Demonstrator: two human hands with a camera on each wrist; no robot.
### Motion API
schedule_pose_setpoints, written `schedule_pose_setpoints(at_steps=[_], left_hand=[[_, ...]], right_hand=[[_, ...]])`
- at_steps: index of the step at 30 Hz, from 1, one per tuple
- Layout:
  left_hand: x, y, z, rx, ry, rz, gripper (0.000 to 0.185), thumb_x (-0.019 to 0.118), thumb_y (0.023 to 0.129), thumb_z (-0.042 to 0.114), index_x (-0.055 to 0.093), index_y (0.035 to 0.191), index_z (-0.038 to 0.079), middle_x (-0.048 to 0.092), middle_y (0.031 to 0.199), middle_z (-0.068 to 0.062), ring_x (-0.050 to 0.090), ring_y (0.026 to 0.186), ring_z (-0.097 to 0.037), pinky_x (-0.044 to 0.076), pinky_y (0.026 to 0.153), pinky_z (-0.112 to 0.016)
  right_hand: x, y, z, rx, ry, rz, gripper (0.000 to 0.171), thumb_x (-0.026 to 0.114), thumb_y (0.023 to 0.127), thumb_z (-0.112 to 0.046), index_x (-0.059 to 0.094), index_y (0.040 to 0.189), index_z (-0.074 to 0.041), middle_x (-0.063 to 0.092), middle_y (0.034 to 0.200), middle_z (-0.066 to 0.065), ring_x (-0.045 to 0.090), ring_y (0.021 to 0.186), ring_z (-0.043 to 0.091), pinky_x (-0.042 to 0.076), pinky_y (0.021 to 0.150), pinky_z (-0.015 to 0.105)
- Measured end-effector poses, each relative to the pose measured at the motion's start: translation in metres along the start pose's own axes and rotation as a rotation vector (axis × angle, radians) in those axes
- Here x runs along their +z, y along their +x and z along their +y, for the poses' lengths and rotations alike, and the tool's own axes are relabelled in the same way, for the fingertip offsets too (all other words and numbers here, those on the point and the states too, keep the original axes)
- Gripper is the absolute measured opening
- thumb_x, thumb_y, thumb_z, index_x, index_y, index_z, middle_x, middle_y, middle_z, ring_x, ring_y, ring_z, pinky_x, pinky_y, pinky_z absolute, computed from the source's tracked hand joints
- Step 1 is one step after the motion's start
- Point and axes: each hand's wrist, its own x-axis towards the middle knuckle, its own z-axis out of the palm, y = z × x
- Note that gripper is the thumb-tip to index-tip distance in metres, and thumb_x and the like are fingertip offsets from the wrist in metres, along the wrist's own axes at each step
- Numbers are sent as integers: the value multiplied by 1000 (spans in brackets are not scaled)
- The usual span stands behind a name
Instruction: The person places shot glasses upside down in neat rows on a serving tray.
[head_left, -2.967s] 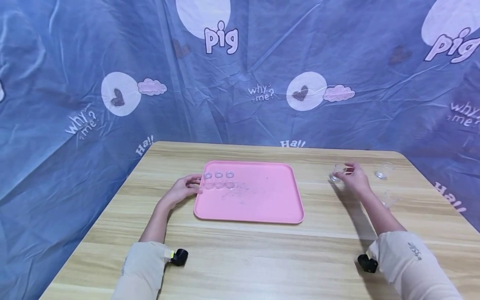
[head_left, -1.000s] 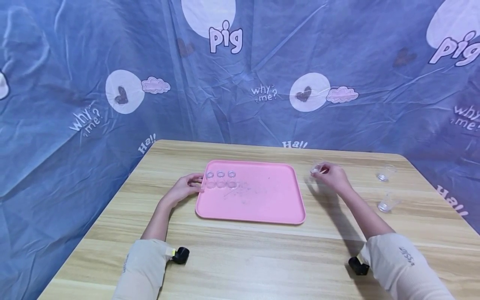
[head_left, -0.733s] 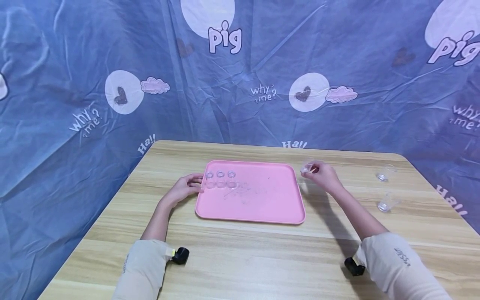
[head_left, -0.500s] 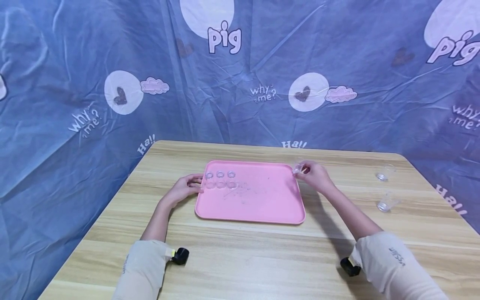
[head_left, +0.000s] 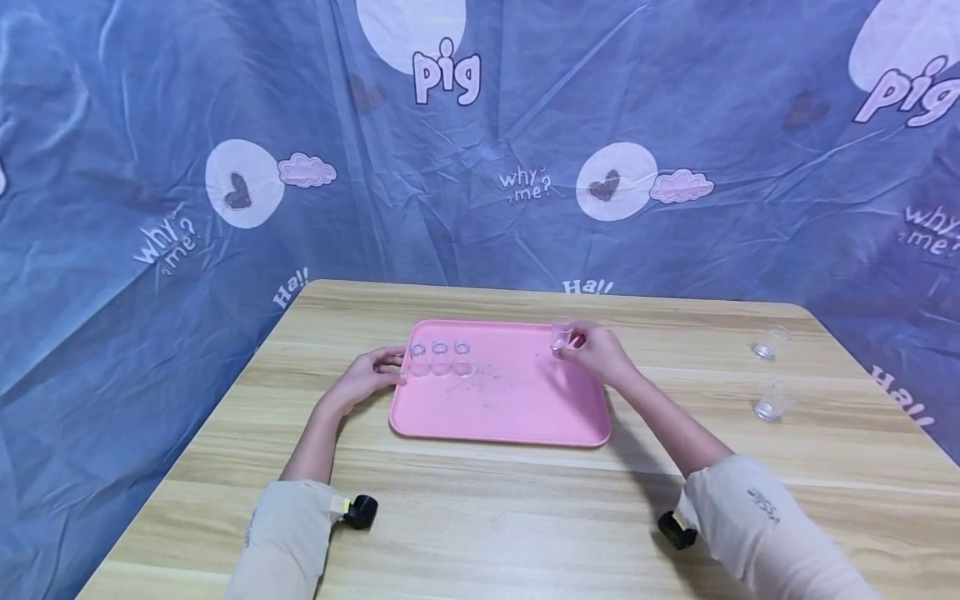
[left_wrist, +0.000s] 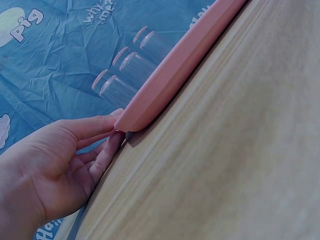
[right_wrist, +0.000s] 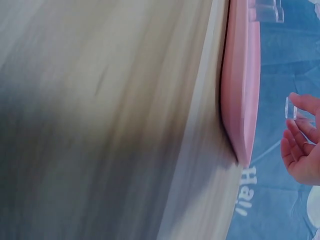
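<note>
A pink tray [head_left: 510, 417] lies on the table, and my left hand [head_left: 365, 377] pinches its left rim between fingers and thumb. In the left wrist view, several fingers of that hand [left_wrist: 60, 165] are curled at the tray's edge [left_wrist: 160, 85]. Three clear shot glasses [left_wrist: 135, 67] stand upside down in a row on the tray's far left part. My right hand [head_left: 596, 350] pinches another clear shot glass [head_left: 559, 335] above the far right part of the tray. Its thick base faces down in the right wrist view, where the glass [right_wrist: 290, 108] sits between thumb and fingertips.
Two more clear shot glasses stand upright at the right side of the wooden table [head_left: 480, 517]: one farther back [head_left: 767, 343], the other glass [head_left: 771, 407] nearer. A blue printed cloth [head_left: 450, 225] hangs behind the table.
My right hand has picked up a shot glass from the table at the right and carried it leftward over the tray. My left hand has stayed at the tray's rim.
</note>
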Motion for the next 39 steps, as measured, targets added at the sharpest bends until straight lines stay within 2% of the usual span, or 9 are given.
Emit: schedule_pose_setpoints(at_steps=[8,13,21,30,39], left_hand=[[-1,1,-1,1,-25,-9,57,63,81,-3,41,133,-8,51,117,-24,54,93,-23,49,75,-22],[-1,0,-1,-5,-13,-7,56,63,81,-2,41,133,-7,51,117,-23,54,94,-24,49,76,-23],[-1,-1,0,-18,17,4,55,63,81,-1,43,132,-6,52,117,-22,54,96,-26,49,77,-25],[-1,0,2,-18,12,9,54,63,81,0,43,132,-6,52,116,-21,54,93,-23,49,75,-25],[0,0,3,-35,-7,11,55,64,80,-2,44,131,-5,52,114,-21,54,93,-23,49,75,-25]], right_hand=[[14,5,-14,-46,11,-12,27,74,73,-8,62,93,7,60,79,12,54,72,24,48,62,30],[23,5,-22,-44,18,-20,26,74,73,-8,64,94,3,60,79,11,54,72,23,47,61,30],[37,7,-32,-89,44,-36,18,72,73,-6,66,88,1,59,77,8,54,69,20,45,59,27],[45,8,-39,-97,117,-89,21,70,76,-4,63,94,4,64,83,10,59,80,25,50,69,31],[48,7,-37,-93,135,-136,19,65,79,-3,61,97,3,62,85,10,58,81,25,50,69,31]])
